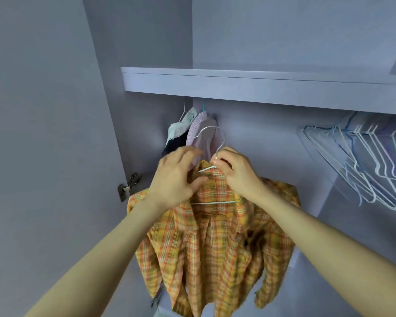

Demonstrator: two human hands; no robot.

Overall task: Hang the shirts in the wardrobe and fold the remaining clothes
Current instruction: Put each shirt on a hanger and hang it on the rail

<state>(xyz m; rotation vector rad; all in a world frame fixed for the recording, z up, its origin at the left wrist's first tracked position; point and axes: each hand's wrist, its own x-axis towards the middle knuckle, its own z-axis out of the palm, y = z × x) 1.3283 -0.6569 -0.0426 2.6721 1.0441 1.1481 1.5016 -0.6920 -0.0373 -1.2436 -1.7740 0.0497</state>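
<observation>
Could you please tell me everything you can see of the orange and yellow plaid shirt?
The plaid shirt is a collared, button-front garment in orange, yellow and pale checks, of thin woven cloth by its look. It hangs open on a white wire hanger, with its sleeves drooping at both sides and a darker patch near the chest. The right hand pinches the hanger's neck just above the collar; the left hand rests on the collar's left side. The hanger's hook is not on a rail. The shirt is held in front of the open wardrobe, below the shelf.
</observation>
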